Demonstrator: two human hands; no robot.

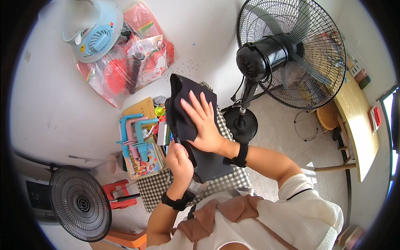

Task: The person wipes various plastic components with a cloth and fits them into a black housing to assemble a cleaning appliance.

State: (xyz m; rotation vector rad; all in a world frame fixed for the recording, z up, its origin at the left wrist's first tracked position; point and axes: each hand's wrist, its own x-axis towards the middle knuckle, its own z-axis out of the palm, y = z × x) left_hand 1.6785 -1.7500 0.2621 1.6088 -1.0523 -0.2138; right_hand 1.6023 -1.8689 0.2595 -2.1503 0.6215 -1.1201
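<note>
A folded black cloth item (178,114) stands tilted above a small table, its upper left edge parted into a fold or opening; I cannot tell whether it is a bag or a garment. My left hand (180,162) is closed on its lower left edge, thumb on top. Flat against its face lies my right hand (204,125), fingers stretched and slightly spread. More dark fabric (212,164) hangs or lies below, between my forearms. Both wrists wear black bands.
The table has a black-and-white checked cloth (152,187). On its left, blue and pink plastic handled pieces (135,133) lie on books (143,164). A black standing fan (266,54) is at right, another fan (81,204) at lower left. Plastic bags (125,71) hang on the wall.
</note>
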